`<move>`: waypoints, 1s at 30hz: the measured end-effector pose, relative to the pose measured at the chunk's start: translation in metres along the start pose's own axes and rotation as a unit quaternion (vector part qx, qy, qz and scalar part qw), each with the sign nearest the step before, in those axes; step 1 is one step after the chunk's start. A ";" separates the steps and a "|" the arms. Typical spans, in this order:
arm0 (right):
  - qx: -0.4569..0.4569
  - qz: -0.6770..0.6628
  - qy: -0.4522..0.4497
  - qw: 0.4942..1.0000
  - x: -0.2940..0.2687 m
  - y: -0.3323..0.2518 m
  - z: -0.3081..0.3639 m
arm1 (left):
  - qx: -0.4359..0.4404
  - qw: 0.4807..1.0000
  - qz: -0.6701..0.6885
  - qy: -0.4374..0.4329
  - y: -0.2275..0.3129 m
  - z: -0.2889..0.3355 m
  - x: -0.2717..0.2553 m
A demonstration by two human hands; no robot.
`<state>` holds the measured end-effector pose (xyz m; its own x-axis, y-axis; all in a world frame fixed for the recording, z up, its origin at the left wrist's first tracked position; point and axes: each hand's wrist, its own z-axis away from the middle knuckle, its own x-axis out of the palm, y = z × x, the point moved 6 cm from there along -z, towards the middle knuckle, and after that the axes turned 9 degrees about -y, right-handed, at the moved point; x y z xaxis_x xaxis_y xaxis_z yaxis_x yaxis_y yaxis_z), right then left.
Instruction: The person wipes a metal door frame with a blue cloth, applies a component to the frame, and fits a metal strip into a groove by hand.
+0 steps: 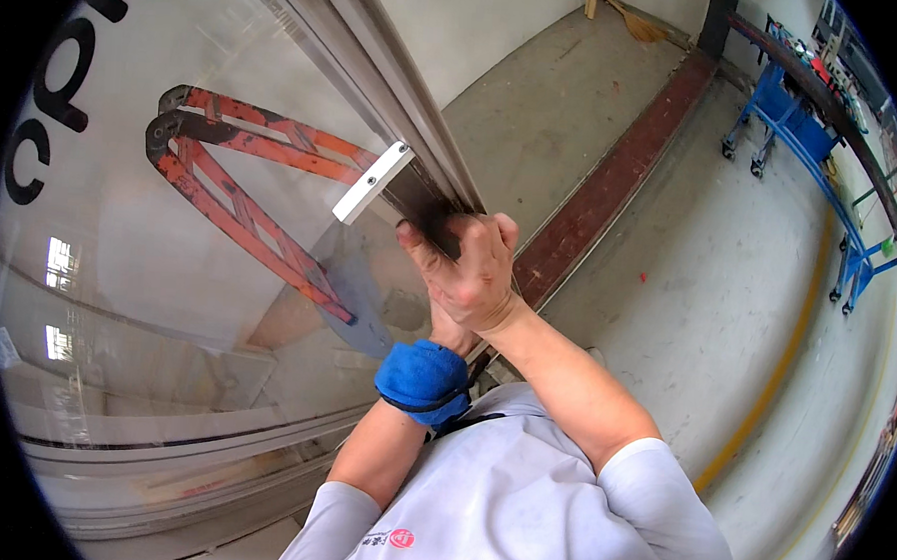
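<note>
My right hand [475, 281] is closed at the edge of a glass door [270, 242], its fingers curled and its thumb at the left. Something dark [439, 220] lies against the door's metal frame just beyond the fingers; what the hand grips cannot be made out. My left hand [450, 332] sits behind and below the right one, and its fingers are hidden. Around the left wrist is a blue cloth band [422, 381] with a black cord. Just above the hands, a short white bar [373, 183] with two screws is fixed across the frame.
An orange folding ladder [242, 186] shows in the glass. A dark red strip [613, 177] crosses the floor at the door. At the far right stand blue wheeled carts [796, 105] with tools on top. A yellow line [780, 370] and a broom [635, 23] lie on the floor.
</note>
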<state>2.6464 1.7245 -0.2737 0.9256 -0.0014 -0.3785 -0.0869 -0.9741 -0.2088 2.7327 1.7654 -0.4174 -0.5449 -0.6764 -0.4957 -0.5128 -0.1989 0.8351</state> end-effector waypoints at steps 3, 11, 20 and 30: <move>0.053 -0.025 0.062 0.996 -0.009 0.008 -0.002 | 0.007 1.000 0.003 0.001 0.002 0.000 0.002; 0.187 -0.276 -0.029 0.942 -0.008 0.044 -0.063 | 0.028 0.998 -0.063 0.011 0.010 0.004 -0.004; 0.208 -0.397 -0.156 0.880 -0.006 0.046 -0.097 | -0.041 0.992 -0.120 -0.017 -0.003 0.006 -0.003; 0.196 -0.388 -0.170 0.884 -0.001 0.046 -0.090 | -0.048 0.999 0.017 0.006 -0.008 0.003 0.001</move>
<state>2.6749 1.6594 -0.2019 0.6047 0.7658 -0.2189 0.3435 -0.4986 -0.7959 2.7341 1.7687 -0.4259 -0.5526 -0.6919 -0.4647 -0.4287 -0.2421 0.8704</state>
